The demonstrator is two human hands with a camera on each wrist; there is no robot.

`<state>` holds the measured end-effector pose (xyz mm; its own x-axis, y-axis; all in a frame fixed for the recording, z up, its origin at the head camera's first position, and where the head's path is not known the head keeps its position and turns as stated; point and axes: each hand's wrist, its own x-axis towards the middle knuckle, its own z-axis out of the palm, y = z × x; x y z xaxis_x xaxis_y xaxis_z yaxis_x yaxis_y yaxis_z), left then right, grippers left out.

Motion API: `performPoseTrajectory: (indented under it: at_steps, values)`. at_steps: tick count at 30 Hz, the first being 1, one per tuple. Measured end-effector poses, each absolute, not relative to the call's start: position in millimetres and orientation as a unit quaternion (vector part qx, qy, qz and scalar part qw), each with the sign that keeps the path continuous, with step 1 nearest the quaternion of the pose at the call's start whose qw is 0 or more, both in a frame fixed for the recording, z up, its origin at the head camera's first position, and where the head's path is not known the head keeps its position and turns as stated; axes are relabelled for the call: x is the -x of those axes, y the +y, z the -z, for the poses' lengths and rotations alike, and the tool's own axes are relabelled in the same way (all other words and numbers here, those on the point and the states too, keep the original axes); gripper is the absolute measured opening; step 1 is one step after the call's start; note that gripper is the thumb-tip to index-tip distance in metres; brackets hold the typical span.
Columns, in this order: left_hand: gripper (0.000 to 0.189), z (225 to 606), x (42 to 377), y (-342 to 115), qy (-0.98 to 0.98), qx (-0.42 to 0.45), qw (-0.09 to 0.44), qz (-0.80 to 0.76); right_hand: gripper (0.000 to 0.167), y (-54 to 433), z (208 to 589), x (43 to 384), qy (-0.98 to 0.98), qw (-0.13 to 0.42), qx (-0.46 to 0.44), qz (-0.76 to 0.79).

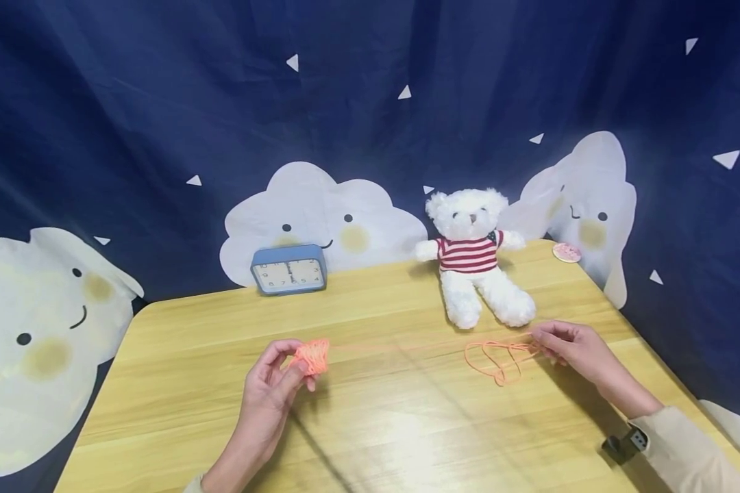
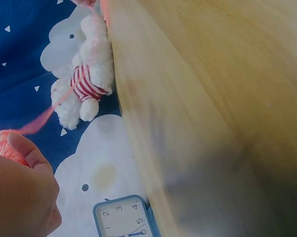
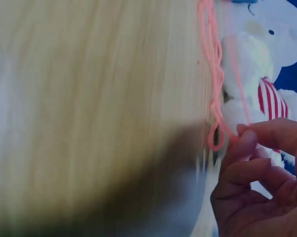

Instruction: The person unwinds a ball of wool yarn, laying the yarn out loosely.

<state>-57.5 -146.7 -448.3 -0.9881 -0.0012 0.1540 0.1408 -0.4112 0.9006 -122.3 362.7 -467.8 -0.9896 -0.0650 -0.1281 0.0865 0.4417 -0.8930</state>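
Note:
My left hand [image 1: 270, 383] grips a small wound bundle of orange yarn [image 1: 314, 357] between thumb and fingers, held over the table's middle. In the left wrist view the bundle [image 2: 10, 147] shows past the thumb, with a blurred strand leading off it. A thin strand stretches across to my right hand [image 1: 570, 348], whose thumb and index finger pinch the yarn [image 3: 244, 106]. Beside the right fingertips a loose tangle of orange yarn [image 1: 499, 363] lies in loops, also seen in the right wrist view.
A white teddy bear [image 1: 469, 257] in a striped shirt sits at the back of the wooden table [image 1: 179, 383]. A blue alarm clock [image 1: 288, 269] stands at the back left. A round pink disc [image 1: 566, 253] lies near the back right corner. A dark cloud-print curtain [image 1: 345, 103] hangs behind.

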Motion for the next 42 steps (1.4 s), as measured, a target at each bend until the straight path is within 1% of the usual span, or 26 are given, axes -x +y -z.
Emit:
performPoseTrajectory:
  at_steps: [3,9,13,15,18,21,24,27,31,33,36,39,42]
  values:
    - [0.024,447.3,57.1,-147.5,-0.540,0.067,0.048,0.838,0.029,367.5,469.4,124.2,0.862,0.081,-0.001,0.501]
    - [0.024,447.2,56.7,-147.9,-0.539,0.077,0.047,0.837,0.019,366.5,472.5,128.8,0.874,0.094,0.039,0.476]
    - [0.025,447.1,57.3,-146.3,-0.537,0.085,0.046,0.838,0.016,362.2,473.7,129.9,0.873,0.098,0.057,0.474]
    - [0.025,446.8,57.7,-145.2,-0.537,0.086,0.045,0.838,0.015,359.1,473.6,128.1,0.882,0.082,0.061,0.460]
    - [0.024,446.3,58.0,-144.1,-0.538,0.085,0.042,0.837,0.015,349.9,471.4,122.0,0.900,0.031,0.051,0.431]
    - [0.024,445.6,58.2,-143.3,-0.540,0.082,0.039,0.837,0.022,334.6,466.0,114.9,0.905,-0.014,0.031,0.423]
    - [0.025,444.9,58.5,-143.0,-0.541,0.081,0.038,0.836,0.027,314.4,460.0,109.2,0.888,-0.030,0.021,0.457]
    - [0.025,444.5,58.9,-142.8,-0.541,0.081,0.038,0.836,0.028,290.5,456.4,106.4,0.852,-0.009,0.039,0.523]
    - [0.025,444.0,59.4,-142.2,-0.541,0.076,0.039,0.837,0.037,254.4,454.0,106.8,0.804,0.041,0.057,0.591]
    - [0.025,443.5,59.9,-141.6,-0.541,0.074,0.037,0.837,0.039,236.2,453.0,107.6,0.796,0.053,0.064,0.599]
    - [0.025,442.3,60.8,-140.4,-0.539,0.073,0.034,0.838,0.038,210.7,453.5,106.8,0.797,0.073,0.085,0.594]
    - [0.024,440.8,61.7,-139.5,-0.533,0.079,0.036,0.842,0.038,188.2,458.0,104.9,0.789,0.115,0.118,0.592]
    - [0.023,440.4,62.4,-138.5,-0.528,0.083,0.037,0.845,0.042,169.2,463.5,104.1,0.755,0.177,0.152,0.612]
